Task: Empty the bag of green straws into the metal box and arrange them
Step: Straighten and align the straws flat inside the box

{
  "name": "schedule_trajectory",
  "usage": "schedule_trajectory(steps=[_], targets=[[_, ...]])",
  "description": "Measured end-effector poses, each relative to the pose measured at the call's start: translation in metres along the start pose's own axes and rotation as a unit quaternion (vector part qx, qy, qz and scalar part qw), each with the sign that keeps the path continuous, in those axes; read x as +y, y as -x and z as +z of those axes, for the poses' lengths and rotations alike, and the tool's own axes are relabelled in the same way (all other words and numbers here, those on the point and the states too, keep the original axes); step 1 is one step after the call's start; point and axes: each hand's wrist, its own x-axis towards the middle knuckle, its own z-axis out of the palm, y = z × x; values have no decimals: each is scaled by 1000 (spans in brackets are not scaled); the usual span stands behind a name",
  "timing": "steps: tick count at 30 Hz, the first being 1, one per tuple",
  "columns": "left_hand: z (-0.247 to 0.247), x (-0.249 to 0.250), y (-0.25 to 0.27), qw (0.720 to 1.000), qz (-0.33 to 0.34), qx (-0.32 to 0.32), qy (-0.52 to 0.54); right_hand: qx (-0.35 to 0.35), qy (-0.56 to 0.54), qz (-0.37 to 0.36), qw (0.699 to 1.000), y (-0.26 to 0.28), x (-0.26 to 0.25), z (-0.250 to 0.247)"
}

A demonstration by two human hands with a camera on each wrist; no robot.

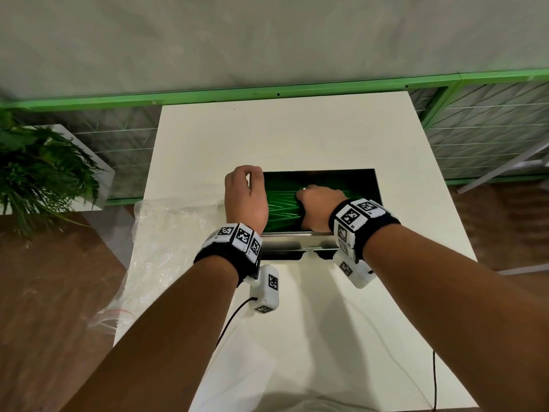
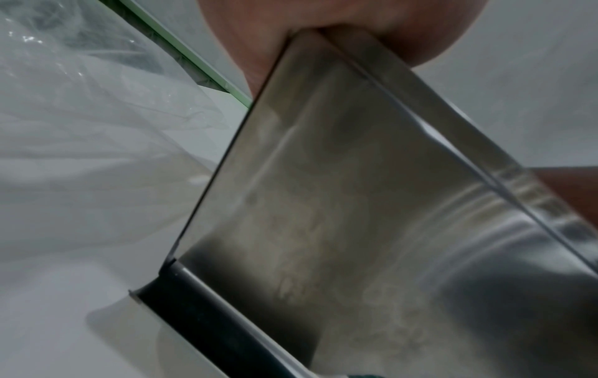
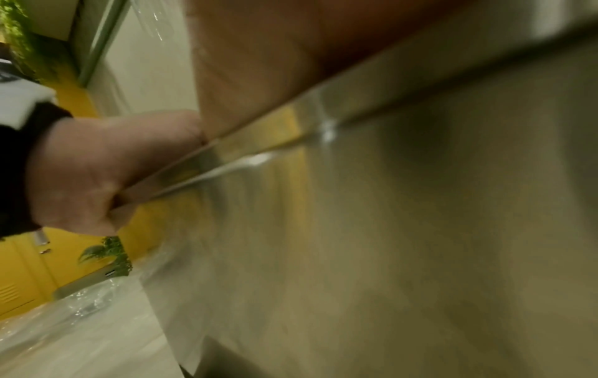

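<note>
The metal box (image 1: 378, 188) stands open on the white table (image 1: 297, 337) with green straws (image 1: 282, 200) lying across its inside. My left hand (image 1: 243, 188) grips the box's left rim; in the left wrist view its fingers (image 2: 323, 18) curl over the steel wall (image 2: 323, 204). My right hand (image 1: 318, 203) reaches down into the box among the straws. Its fingers bend downward and their tips are hidden. The right wrist view is blurred; it shows the box wall (image 3: 420, 230) and my left hand (image 3: 90, 174) on the rim. The clear plastic bag (image 1: 166, 242) lies crumpled left of the box.
The bag (image 2: 80, 102) hangs over the table's left edge. A leafy plant (image 1: 38, 168) stands on a low white stand to the left. A green frame rail (image 1: 267, 92) runs behind the table. Thin cables (image 1: 231, 319) trail from my wrist cameras over the near tabletop.
</note>
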Motion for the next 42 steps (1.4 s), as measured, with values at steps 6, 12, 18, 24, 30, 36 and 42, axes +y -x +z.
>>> schedule_trajectory(steps=[6, 12, 18, 24, 30, 36, 42], targets=[[0, 0, 0, 1000, -4, 2, 6, 29, -4, -49, 998, 8, 0, -21], [-1, 3, 1, 1000, -10, 2, 17, 70, -5, -82, 994, 5, -2, -27], [-1, 2, 2, 1000, -5, 2, 14, 82, -57, -78, 992, 1, 2, -23], [-2, 1, 0, 1000, -8, 0, 10, 73, -85, -37, 993, 8, 22, -8], [-1, 1, 0, 1000, -11, -3, 6, 186, -62, -66, 978, 28, 19, 1], [0, -1, -1, 1000, -5, 1, 1, 4, -119, -60, 991, 28, 0, 5], [0, -1, 0, 1000, -4, 0, 9, 28, -124, -56, 990, 24, -1, 1]])
